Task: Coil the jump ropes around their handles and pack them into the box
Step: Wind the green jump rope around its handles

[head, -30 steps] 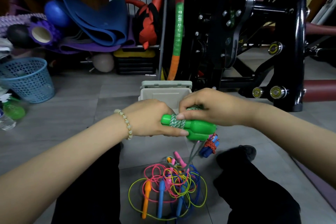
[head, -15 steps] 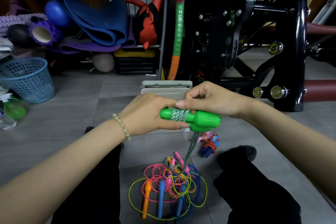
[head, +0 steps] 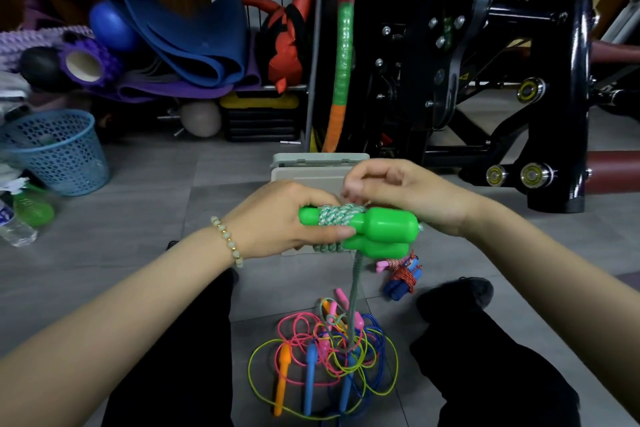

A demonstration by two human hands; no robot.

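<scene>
Item: green handles (head: 381, 227), a pair held side by side above the floor; my left hand (head: 277, 218) is gripping their narrow ends. Green-white rope (head: 337, 215): my right hand (head: 405, 194) is pinching it over the coils. Grey box (head: 311, 173) is sitting just behind my hands. Loose ropes (head: 325, 350) are lying tangled below.

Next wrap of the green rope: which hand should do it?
Right, likely. The left hand grips the green handles and steadies them; the right hand curls its fingers at the top of the rope coil, placed to wind the loose tail hanging below. Its grip is blurred.
</scene>
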